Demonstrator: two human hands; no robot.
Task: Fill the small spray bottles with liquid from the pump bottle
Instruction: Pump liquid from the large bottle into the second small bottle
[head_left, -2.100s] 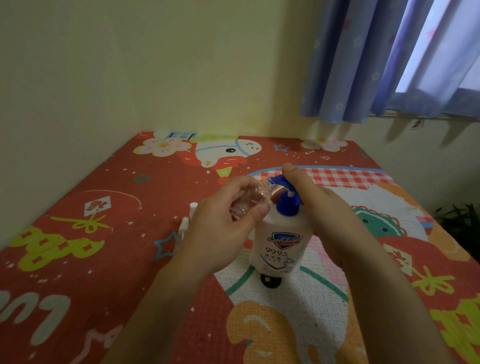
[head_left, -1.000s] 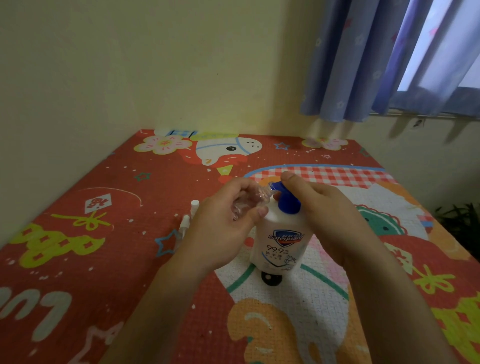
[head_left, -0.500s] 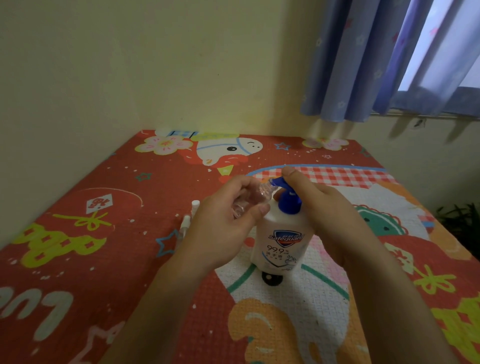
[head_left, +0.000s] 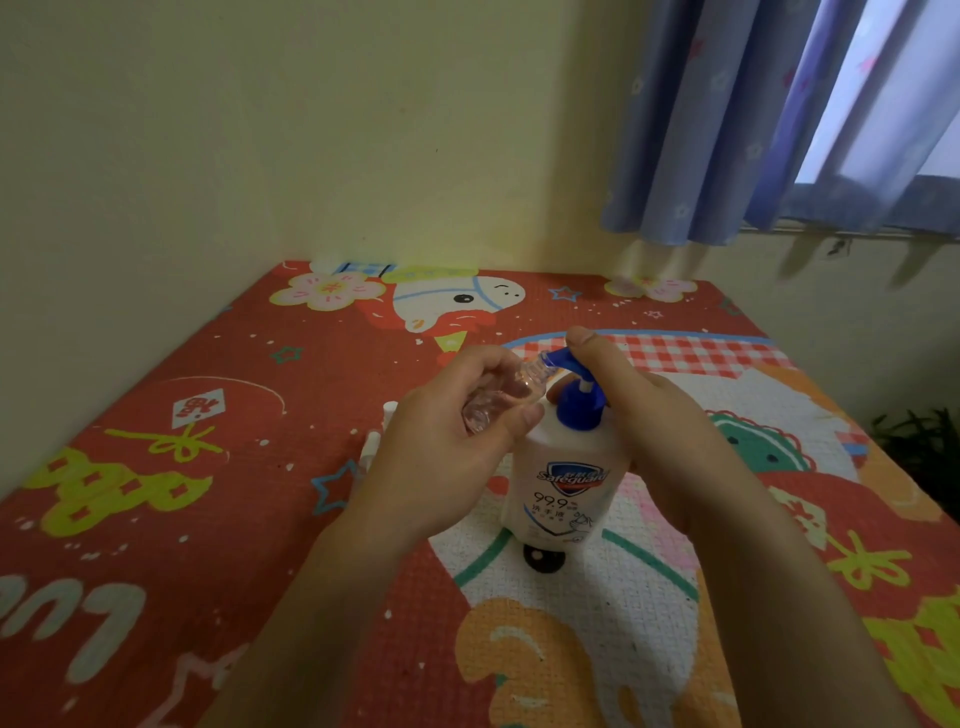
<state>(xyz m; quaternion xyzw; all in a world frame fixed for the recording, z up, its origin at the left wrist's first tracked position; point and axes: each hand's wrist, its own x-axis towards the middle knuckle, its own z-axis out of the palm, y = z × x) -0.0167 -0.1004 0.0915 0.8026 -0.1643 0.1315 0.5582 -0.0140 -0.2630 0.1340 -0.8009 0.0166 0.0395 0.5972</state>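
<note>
Mid-fill, by the look of it. Left hand (head_left: 447, 457) wrapped around a small clear spray bottle (head_left: 493, 402), tilted, open neck brought right up to the blue spout of the pump bottle (head_left: 563, 488). Right hand (head_left: 654, 415) draped over the blue pump head (head_left: 563, 364), fingertip laid on top, fingers only gently bent, pressing rather than clutching. Pump head standing high on its white stem, so probably between strokes.

How full? Hard to call: clear plastic, glints inside, no liquid line readable. At least this one bottle unfinished, then.

Beside the left wrist, toward the mat's left edge, two small white pieces (head_left: 382, 431), possibly spray tops or more little bottles, mostly hidden. Capping, and any further filling, seemingly yet to come.

Pump bottle upright near the middle of the play mat (head_left: 156, 545): smooth glossy white plastic, rounded shoulders, blue-and-red shield label. Spray bottle slim, cylindrical, ridged at its threaded neck. Mat soft-looking foam, pebbled weave texture, bright red with cartoon prints. Pale wall behind, blue curtain (head_left: 753, 130) at the far right corner.
</note>
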